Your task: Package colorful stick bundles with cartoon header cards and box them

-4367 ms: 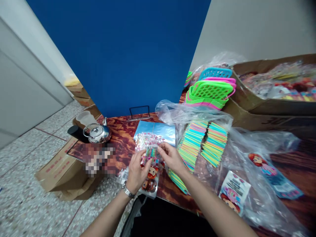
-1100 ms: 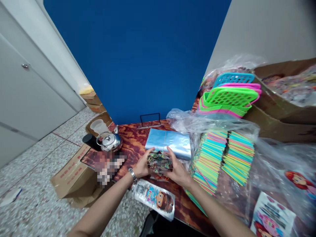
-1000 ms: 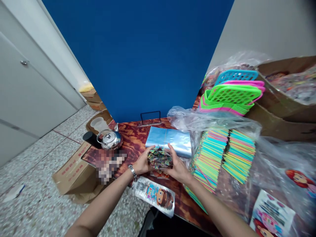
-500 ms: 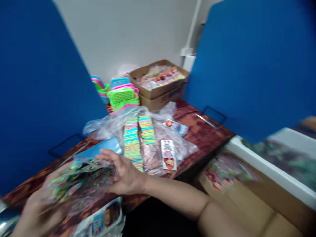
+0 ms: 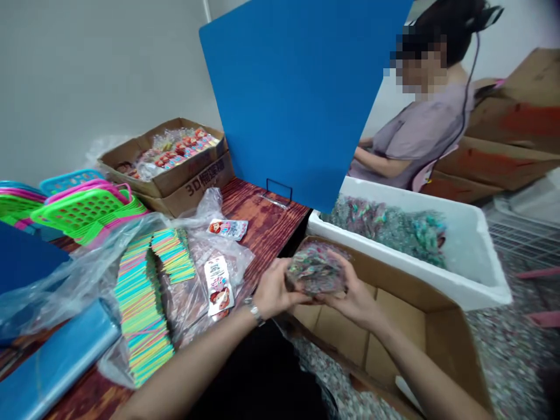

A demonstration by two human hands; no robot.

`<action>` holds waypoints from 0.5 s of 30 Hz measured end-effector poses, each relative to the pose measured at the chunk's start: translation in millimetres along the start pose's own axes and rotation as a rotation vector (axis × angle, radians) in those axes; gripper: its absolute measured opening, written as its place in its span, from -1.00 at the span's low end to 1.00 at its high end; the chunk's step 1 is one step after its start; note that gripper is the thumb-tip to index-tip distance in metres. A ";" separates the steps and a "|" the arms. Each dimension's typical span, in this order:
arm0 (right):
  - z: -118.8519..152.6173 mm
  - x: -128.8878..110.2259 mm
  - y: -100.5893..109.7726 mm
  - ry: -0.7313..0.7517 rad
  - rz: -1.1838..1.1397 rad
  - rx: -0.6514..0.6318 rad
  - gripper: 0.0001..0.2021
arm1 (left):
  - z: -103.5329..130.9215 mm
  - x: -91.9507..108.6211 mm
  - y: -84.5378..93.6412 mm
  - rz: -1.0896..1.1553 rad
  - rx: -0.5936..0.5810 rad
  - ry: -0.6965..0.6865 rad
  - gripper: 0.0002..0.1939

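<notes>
A bundle of clear plastic packets (image 5: 317, 271) with small colourful contents is gripped between my two hands. My left hand (image 5: 276, 289), with a metal watch band at the wrist, is closed on its left side. On the right side, the fingers of my right hand (image 5: 357, 298) press against it. What the packets contain is too blurred to name. Below my hands an open cardboard box (image 5: 400, 315) stands on the floor beside the table.
A white foam box (image 5: 485, 251) of glittery packets lies beyond the cardboard box, near a seated person (image 5: 406, 134). On the table (image 5: 262, 216) are stacked coloured strips (image 5: 144, 309), printed cards (image 5: 219, 286), plastic baskets (image 5: 87, 210) and a filled carton (image 5: 192, 169). A blue panel (image 5: 301, 99) rises behind.
My view has swung right. Both hands have carried the packets from above the left part of the table to over the cardboard box on the floor.
</notes>
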State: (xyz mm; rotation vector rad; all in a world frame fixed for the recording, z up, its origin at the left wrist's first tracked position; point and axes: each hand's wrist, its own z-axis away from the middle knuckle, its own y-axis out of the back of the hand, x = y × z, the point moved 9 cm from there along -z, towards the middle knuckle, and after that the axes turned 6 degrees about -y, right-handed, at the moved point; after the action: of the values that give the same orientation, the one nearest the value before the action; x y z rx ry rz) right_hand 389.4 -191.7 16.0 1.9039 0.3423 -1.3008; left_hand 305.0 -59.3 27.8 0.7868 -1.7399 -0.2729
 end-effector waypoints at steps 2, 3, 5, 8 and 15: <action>0.6 54.9 4.6 -0.099 -0.024 -0.003 -0.21 | -8.7 -33.3 -51.5 0.018 -0.055 0.114 -0.31; 1.5 80.4 0.5 -0.145 -0.044 -0.024 -0.23 | -7.9 -54.5 -74.3 -0.022 -0.108 0.208 -0.29; 3.9 123.8 -11.4 -0.202 -0.084 -0.031 -0.25 | -1.9 -91.1 -108.5 -0.089 -0.201 0.349 -0.28; 6.9 177.1 -35.0 -0.277 -0.130 -0.022 -0.22 | 5.5 -125.8 -133.1 -0.127 -0.246 0.471 -0.37; -0.8 246.4 -57.6 -0.295 -0.054 0.088 -0.24 | -4.2 -150.2 -159.8 -0.153 -0.262 0.665 -0.50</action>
State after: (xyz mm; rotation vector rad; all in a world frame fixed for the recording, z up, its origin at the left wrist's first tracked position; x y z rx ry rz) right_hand 462.8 -203.3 -225.9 1.7505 0.1888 -1.6307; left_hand 386.0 -83.5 -174.6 0.7135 -0.9988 -0.2931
